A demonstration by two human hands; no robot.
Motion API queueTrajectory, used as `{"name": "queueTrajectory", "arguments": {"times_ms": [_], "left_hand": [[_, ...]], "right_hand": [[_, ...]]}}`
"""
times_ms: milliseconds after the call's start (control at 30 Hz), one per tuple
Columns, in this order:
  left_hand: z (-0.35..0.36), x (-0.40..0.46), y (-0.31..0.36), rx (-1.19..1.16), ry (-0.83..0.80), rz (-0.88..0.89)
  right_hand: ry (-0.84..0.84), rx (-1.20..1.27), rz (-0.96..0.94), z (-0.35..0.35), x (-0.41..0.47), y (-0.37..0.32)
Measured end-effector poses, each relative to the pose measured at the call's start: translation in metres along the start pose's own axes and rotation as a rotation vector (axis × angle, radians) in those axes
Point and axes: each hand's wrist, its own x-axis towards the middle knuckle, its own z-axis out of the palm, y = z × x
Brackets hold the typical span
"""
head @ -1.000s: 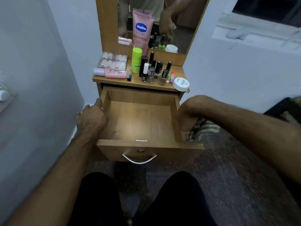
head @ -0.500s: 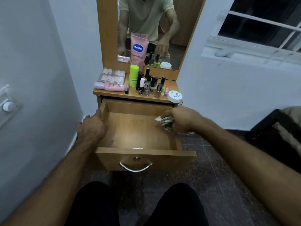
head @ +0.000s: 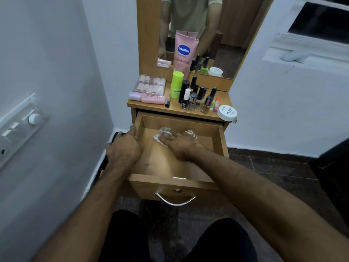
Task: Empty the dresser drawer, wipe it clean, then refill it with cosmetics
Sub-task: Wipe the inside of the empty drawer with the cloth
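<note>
Two hands are working at the pulled-out drawer [head: 219,146] of a wooden dresser [head: 224,100]. Far left, a switch panel [head: 20,127] is sitting on the white wall. The left hand [head: 123,150] is gripping the drawer's left wall, thumb hooked over the rim and fingers curled down the outside. The right hand [head: 179,143] is lying flat inside the drawer, fingers straight and close together, pressing a crumpled light cloth [head: 163,132] against the bottom near the back; the hand is covering most of it.

Cosmetics are standing crowded on the dresser top behind the drawer: a clear box of press-on nails [head: 150,85], a pink bottle [head: 152,97] lying on its side, a green stick [head: 177,84], a pink tube [head: 184,52] reading "Vaseline Gluta-Hya" leaning on the mirror [head: 226,31], a cluster of nail-polish bottles [head: 198,97], and a white jar [head: 227,112] at the right edge with lettering too small to read. A barred window [head: 319,21] is showing at far right.
</note>
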Motion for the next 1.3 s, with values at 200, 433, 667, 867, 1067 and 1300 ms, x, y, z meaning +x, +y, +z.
{"name": "queueTrajectory", "arguments": {"times_ms": [200, 433, 667, 867, 1067, 1300], "left_hand": [[-0.005, -0.005, 0.005, 0.035, -0.021, -0.015], [-0.006, -0.006, 0.004, 0.065, -0.059, -0.014], [-0.007, -0.005, 0.003, 0.053, -0.074, 0.008], [-0.004, -0.003, 0.0, 0.052, -0.073, 0.016], [-0.009, -0.008, 0.005, 0.072, -0.05, 0.007], [-0.011, -0.011, 0.007, 0.052, -0.053, 0.004]], "right_hand": [[0.023, 0.045, 0.193, 0.015, -0.028, 0.032], [-0.078, -0.126, 0.311, 0.017, -0.042, 0.045], [-0.24, -0.171, 0.172, 0.001, -0.053, 0.043], [-0.349, -0.201, 0.166, -0.025, -0.086, 0.038], [0.128, -0.008, 0.474, -0.059, -0.149, 0.082], [0.186, 0.385, 0.686, -0.046, -0.182, 0.093]]}}
